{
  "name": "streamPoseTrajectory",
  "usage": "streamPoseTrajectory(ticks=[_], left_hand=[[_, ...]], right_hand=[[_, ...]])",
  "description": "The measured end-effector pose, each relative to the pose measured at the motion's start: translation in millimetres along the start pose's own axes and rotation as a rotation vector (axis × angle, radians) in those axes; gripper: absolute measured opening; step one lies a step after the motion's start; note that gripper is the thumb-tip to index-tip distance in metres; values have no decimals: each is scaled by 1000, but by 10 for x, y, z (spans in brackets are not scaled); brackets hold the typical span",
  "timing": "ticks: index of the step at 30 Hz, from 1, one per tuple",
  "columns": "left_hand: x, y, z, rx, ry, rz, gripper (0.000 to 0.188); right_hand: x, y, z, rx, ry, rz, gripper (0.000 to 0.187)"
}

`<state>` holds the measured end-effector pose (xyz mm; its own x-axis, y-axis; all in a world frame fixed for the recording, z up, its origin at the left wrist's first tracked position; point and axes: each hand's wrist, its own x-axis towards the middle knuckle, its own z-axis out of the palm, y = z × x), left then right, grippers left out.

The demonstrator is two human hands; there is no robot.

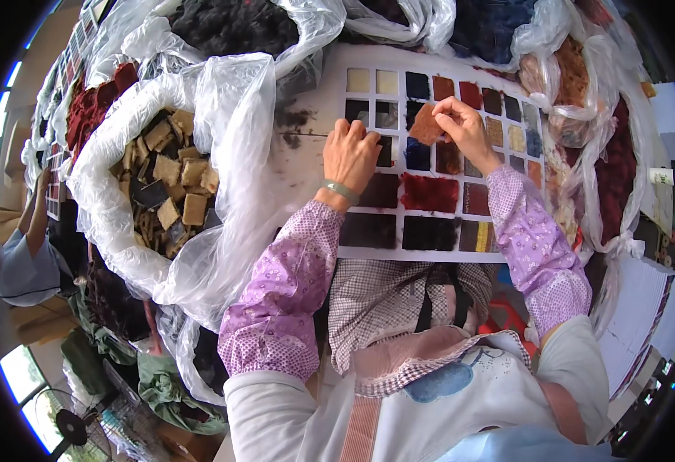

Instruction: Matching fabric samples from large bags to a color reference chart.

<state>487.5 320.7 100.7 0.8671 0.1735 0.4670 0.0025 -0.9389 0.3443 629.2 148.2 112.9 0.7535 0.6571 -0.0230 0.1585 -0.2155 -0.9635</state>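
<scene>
The right hand (pixel 464 132) pinches a rust-brown patch (pixel 427 125) by its right edge, thumb and fingertips closed on it. The patch stands out over the upper middle of the white board (pixel 340 252), among the coloured cells. It seems very light and probably soft and fuzzy, yet stiff enough to keep its flat shape from one edge. It should grip well rather than slip, though hard pulling might fray it or shed fibres. A rim or corner looks the best hold, leaving its face uncrushed. The left hand (pixel 350 159) is curled at the board's left cells; whether its fingertips hold anything cannot be told.
</scene>
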Motion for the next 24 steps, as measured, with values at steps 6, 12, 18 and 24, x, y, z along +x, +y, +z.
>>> streamPoseTrajectory(ticks=[6,12,18,24], left_hand=[[127,21,80,29,-7,-24,4],[-44,-454,-329,219,46,-312,10],[-302,-162,-399,-117,-59,-254,29],[-539,-105,-161,60,-319,-77,57]], right_hand=[[-47,-42,15,11,28,40,10],[5,-100,369,-291,-137,-40,25],[-18,-36,558,-306,-134,-10,17],[-203,34,681,-616,57,-467,17]])
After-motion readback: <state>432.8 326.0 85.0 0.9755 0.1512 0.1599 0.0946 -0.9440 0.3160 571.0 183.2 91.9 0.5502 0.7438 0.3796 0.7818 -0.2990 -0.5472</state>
